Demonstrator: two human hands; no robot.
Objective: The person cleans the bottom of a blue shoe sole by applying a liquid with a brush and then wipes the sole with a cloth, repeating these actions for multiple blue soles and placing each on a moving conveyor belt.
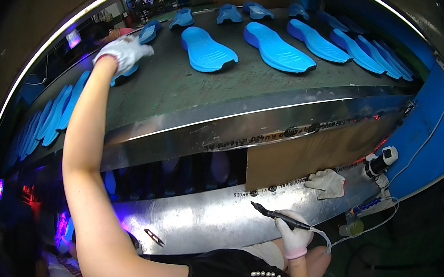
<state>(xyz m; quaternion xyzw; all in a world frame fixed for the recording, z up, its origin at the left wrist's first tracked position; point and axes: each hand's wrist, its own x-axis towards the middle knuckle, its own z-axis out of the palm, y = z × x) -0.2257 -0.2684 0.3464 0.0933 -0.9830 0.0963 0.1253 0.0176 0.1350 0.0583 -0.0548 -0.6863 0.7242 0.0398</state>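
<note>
My left hand (125, 53), in a white knit glove, reaches far out over the left part of the dark conveyor belt (155, 98). Its fingers are stretched out over a blue shoe sole (125, 75) that is mostly hidden under it; whether they touch cannot be told. Close to my body at the lower right, my gloved right hand (295, 240) is closed around a black brush (292, 220) with a pen-like handle. The brush tip points left, and thin whitish tubes run from its back end.
Several blue soles (207, 51) lie spread along the belt. Below its metal edge is a metal shelf (197, 212) with thread snips (154, 237), a loose white glove (326, 184) and a cardboard sheet (313, 154). A white-and-black device (383, 159) stands at right. Another person's arm (118, 33) shows beyond the belt.
</note>
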